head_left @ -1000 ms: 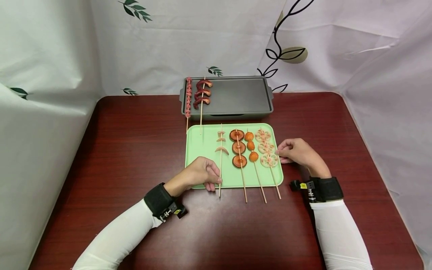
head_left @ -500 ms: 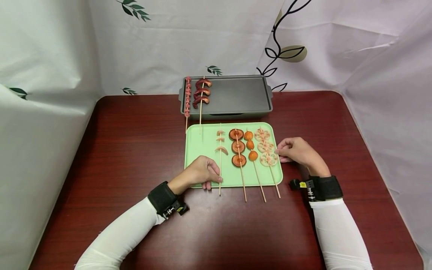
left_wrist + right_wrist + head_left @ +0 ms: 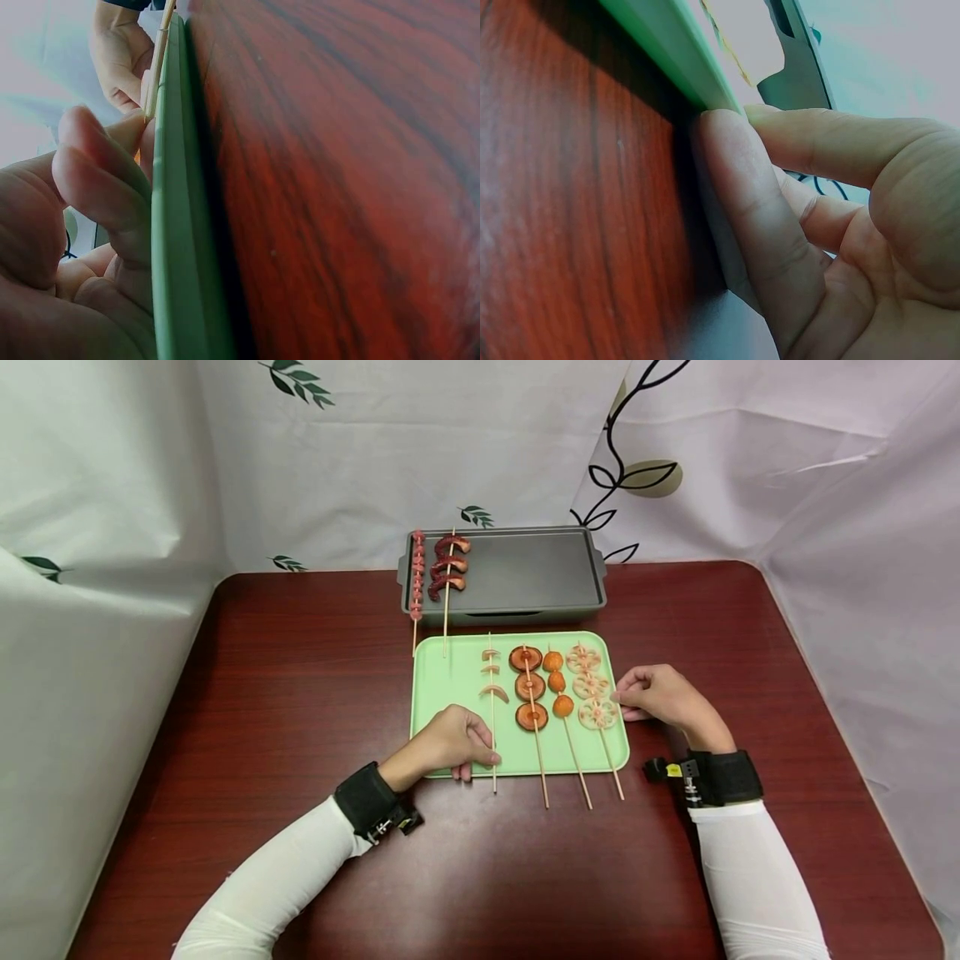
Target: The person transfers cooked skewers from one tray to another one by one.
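On the light green tray a thin skewer with pale crescent slices points away from me. My left hand pinches its bare stick near the tray's front edge. In the left wrist view, curled fingers of that hand lie close along the tray's side. My right hand grips the right rim of the tray between thumb and fingers, as the right wrist view also shows. Right of the held skewer lie a mushroom skewer, a skewer of orange balls and a lotus root skewer.
Behind the tray stands a dark grey griddle. On its left side lie a skewer of pink pieces and a skewer of dark red curled pieces, their sticks reaching over the front edge. A patterned cloth surrounds the brown table.
My left hand has shifted slightly to the right with the pale-slice skewer, closer to the mushroom skewer. The right hand stays at the tray's rim.
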The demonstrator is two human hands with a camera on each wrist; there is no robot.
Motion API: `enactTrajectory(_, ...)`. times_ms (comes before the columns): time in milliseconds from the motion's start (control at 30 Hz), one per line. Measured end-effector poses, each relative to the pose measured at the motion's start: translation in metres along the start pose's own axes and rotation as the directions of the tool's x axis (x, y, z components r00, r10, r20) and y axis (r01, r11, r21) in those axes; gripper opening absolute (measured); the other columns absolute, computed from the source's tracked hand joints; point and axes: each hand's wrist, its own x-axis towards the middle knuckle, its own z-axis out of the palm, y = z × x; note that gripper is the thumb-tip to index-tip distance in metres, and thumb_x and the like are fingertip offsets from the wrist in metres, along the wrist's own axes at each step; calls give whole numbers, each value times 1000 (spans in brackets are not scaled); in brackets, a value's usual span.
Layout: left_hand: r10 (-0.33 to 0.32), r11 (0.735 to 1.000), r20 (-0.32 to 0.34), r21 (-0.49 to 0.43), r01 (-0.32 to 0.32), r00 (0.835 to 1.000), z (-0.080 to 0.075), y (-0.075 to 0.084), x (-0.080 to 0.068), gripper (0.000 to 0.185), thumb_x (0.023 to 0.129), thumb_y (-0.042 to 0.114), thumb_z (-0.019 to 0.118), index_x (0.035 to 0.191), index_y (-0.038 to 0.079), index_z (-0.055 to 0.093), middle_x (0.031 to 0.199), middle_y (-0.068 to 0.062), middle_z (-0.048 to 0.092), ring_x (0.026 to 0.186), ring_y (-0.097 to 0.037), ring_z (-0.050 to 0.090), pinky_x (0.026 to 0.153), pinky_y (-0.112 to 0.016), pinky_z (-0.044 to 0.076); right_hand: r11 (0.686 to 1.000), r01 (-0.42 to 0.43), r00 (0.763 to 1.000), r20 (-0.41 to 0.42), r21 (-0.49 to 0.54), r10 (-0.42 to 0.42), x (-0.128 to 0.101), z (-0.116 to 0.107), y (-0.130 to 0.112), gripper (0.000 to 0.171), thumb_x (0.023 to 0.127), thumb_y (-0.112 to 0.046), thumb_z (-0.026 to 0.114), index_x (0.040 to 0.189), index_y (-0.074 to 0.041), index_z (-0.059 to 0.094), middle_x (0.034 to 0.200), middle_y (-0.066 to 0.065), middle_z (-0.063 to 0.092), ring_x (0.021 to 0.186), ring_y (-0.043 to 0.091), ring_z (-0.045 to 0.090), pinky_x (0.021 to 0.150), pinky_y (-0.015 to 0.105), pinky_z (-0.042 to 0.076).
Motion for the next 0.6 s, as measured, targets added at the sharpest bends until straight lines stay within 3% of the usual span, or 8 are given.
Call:
enactTrajectory(433,20,1000,18,7,-20,1000,3,1,3,11,88,11,82,86,5,73,72,-12,76,41,-11,60,41,-27,54,1000,-1,1000,-4,-12,1,-1,0,-1,26,100,-14,69,112,9,63,87,8,68,72,8,72,71,26,65)
enactTrajectory(600,40,999,0,28,-40,999,-3,2,1,14,89,15,82,83,6,73,70,-13,74,43,-13,62,43,-31,57,1000,-3,1000,-2,-11,3,0,0,1,26,100,-15,69,113,8,64,86,8,69,72,8,72,70,26,65)
